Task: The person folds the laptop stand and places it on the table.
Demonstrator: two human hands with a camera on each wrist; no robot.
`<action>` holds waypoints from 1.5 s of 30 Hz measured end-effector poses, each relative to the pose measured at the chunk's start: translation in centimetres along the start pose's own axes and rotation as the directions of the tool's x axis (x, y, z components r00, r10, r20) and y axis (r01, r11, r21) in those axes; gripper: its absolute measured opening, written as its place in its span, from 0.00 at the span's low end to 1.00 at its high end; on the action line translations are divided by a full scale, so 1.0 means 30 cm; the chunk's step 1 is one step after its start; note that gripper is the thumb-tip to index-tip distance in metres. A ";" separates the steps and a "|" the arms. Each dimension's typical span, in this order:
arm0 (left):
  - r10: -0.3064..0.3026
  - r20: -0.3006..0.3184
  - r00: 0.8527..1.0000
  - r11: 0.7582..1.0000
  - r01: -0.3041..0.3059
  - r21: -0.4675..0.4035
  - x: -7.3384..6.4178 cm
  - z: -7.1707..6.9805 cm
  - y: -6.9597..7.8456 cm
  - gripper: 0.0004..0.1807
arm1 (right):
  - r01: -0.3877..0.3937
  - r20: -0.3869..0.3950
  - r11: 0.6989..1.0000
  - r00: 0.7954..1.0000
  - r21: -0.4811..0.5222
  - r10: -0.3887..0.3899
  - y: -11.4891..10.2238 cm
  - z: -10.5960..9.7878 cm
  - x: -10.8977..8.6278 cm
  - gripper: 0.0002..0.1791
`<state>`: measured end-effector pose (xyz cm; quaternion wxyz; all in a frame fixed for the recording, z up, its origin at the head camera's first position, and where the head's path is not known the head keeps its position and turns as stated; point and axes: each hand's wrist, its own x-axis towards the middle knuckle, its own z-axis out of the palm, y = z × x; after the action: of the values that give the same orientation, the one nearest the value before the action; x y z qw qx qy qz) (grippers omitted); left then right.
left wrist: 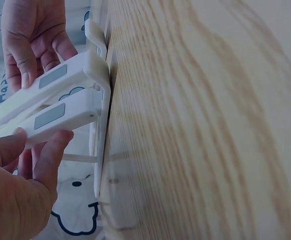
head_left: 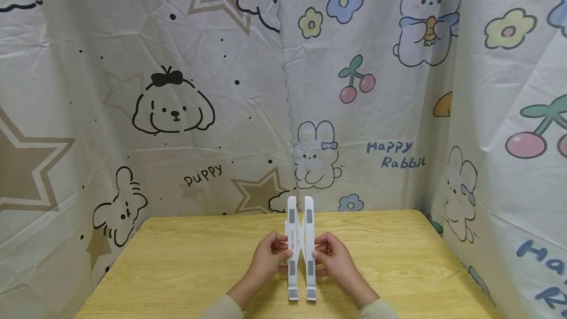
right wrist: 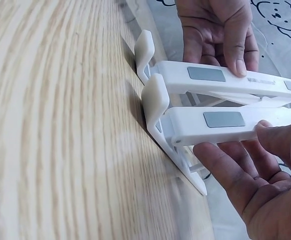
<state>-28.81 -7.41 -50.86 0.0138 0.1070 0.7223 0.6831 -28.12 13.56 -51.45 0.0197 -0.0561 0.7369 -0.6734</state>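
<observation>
A white folding laptop stand (head_left: 309, 240) stands on the table, its two long arms close together and nearly parallel. Grey anti-slip strips (right wrist: 224, 119) line the arms' upper faces, and upturned lips (right wrist: 155, 95) end them at the near side. My left hand (head_left: 267, 255) grips the left arm, thumb on top and fingers beneath. On the other side, my right hand (head_left: 334, 258) holds the right arm in the same way. Crossing bars link the arms between the hands. In the wrist views, the stand's lower legs (left wrist: 99, 165) slope beneath the arms.
The wood-grain table (head_left: 199, 260) reaches back to a hanging curtain (head_left: 248, 112) with printed puppies, rabbits and flowers. More of this cloth hangs along the table's left and right sides.
</observation>
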 end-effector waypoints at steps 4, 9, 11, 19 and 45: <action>0.002 0.004 1.000 1.000 -0.002 -0.016 0.002 0.007 0.002 0.14 | 0.004 0.000 1.000 1.000 -0.014 -0.004 0.008 0.008 0.007 0.13; 0.001 0.007 1.000 1.000 -0.001 -0.009 0.001 0.014 0.002 0.14 | -0.006 0.013 1.000 1.000 -0.009 0.006 0.006 0.017 0.006 0.13; 0.002 0.007 1.000 1.000 -0.002 -0.010 0.001 0.017 0.004 0.15 | -0.005 0.019 1.000 1.000 0.002 0.005 0.003 0.020 0.004 0.13; 0.008 0.002 1.000 1.000 -0.008 -0.010 0.000 0.033 0.011 0.15 | 0.013 0.037 1.000 0.999 0.016 -0.014 -0.004 0.032 -0.004 0.15; -0.089 0.164 0.982 0.968 0.046 0.245 -0.111 0.006 0.001 0.30 | 0.315 0.315 0.784 0.935 -0.536 -0.160 -0.375 -0.189 0.211 0.21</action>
<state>-25.53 -7.80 -51.27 0.0871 0.1425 0.7989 0.5777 -34.37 17.50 -39.44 0.0100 -0.2377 0.8843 -0.4018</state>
